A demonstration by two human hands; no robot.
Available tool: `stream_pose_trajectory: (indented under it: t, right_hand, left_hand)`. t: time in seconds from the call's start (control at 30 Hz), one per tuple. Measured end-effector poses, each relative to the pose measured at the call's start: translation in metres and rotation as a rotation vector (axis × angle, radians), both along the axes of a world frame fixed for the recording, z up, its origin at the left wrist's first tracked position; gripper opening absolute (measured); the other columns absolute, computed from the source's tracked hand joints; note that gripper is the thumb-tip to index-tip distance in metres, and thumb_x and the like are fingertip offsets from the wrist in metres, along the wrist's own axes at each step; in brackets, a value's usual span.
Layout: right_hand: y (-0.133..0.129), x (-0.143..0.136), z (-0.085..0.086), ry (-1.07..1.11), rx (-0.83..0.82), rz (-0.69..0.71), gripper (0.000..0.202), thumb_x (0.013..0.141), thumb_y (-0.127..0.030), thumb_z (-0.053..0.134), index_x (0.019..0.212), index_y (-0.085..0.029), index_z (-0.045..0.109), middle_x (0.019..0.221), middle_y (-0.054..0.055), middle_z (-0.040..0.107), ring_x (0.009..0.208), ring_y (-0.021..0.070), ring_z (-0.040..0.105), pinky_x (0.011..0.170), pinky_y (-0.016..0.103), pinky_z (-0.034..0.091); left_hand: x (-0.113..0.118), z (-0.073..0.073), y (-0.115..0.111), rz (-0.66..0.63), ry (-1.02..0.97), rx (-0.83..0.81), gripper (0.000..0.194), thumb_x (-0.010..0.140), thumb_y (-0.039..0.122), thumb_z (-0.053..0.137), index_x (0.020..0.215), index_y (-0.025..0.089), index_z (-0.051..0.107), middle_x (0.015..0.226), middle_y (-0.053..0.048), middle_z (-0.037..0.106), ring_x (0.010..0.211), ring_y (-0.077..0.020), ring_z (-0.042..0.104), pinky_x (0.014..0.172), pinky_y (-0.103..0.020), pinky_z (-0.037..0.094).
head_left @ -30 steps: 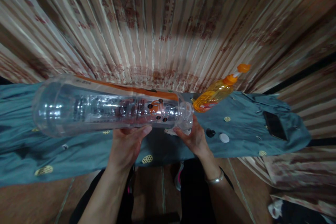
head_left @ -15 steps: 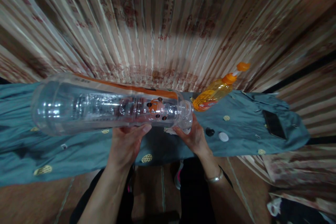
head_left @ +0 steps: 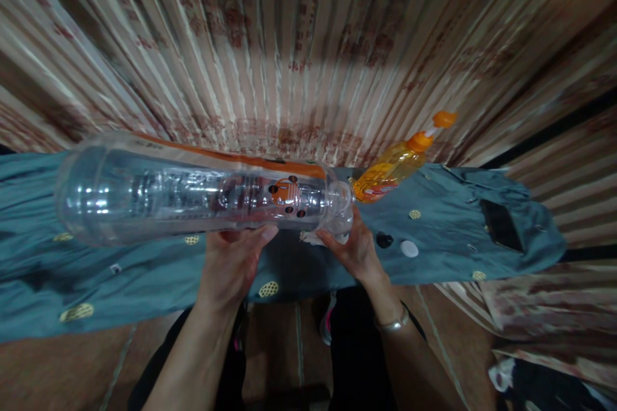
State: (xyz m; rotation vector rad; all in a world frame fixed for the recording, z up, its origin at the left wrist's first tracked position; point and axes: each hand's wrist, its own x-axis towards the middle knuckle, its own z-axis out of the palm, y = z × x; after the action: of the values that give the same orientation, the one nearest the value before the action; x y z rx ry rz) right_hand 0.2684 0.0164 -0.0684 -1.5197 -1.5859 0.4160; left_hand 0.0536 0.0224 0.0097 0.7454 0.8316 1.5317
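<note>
A large clear plastic water bottle (head_left: 207,199) lies sideways across the view, base to the left, neck to the right. It has an orange cartoon print and a beige-and-orange band along its far side. Against its near underside, my left hand (head_left: 234,260) grips the body, thumb on the near edge and fingers hidden behind. My right hand (head_left: 357,250) is closed around the neck end, most fingers out of sight. A crumpled white piece (head_left: 311,239), perhaps tissue, shows by the right thumb. Just past the neck stands a yellow pump bottle (head_left: 390,170) with an orange top.
A teal cloth with yellow spots (head_left: 443,218) covers the narrow table. On it, right of my right hand, are a small black piece (head_left: 384,240), a white round disc (head_left: 409,248) and a dark phone (head_left: 501,225). A pleated curtain (head_left: 299,45) hangs behind.
The view has shifted very slightly. Both hands keep the same hold on the clear water bottle, and nothing else has visibly moved.
</note>
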Motion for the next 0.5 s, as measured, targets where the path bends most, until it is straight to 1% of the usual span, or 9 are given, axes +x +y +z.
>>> stream_pose_trajectory:
  t: [0.1,0.2,0.33,0.5]
  right_hand:
    - [0.001,0.001,-0.003,-0.002,0.018,0.009,0.076,0.088,-0.053,0.077,0.148,-0.013,0.054,0.137,0.022,0.074,0.125,0.0375,0.074,0.104,0.053,0.063]
    - [0.001,0.002,-0.006,-0.004,0.029,0.012,0.076,0.087,-0.052,0.077,0.148,-0.014,0.053,0.139,0.022,0.073,0.127,0.0371,0.073,0.105,0.052,0.062]
    - [0.002,0.003,-0.01,-0.006,0.035,-0.002,0.078,0.086,-0.052,0.079,0.149,-0.014,0.052,0.139,0.023,0.072,0.128,0.0391,0.072,0.106,0.055,0.062]
    - [0.002,0.004,-0.012,-0.016,0.044,-0.012,0.078,0.085,-0.048,0.081,0.149,-0.015,0.051,0.143,0.022,0.07,0.13,0.0388,0.071,0.106,0.058,0.061]
  left_hand:
    - [0.0,-0.001,0.001,-0.002,-0.015,0.008,0.071,0.053,0.03,0.104,0.118,0.032,0.075,0.118,-0.004,0.082,0.104,-0.0288,0.079,0.089,-0.044,0.068]
    - [0.0,0.0,0.001,0.005,-0.018,0.01,0.067,0.053,0.03,0.104,0.113,0.032,0.076,0.116,-0.004,0.082,0.105,-0.0301,0.079,0.087,-0.045,0.068]
    - [0.002,0.001,0.001,0.014,-0.009,-0.001,0.065,0.052,0.033,0.105,0.11,0.032,0.077,0.112,-0.003,0.083,0.104,-0.0311,0.079,0.086,-0.046,0.069]
    - [0.002,0.001,0.002,0.024,-0.008,-0.032,0.065,0.048,0.035,0.106,0.107,0.033,0.078,0.111,-0.002,0.083,0.101,-0.0313,0.079,0.087,-0.047,0.069]
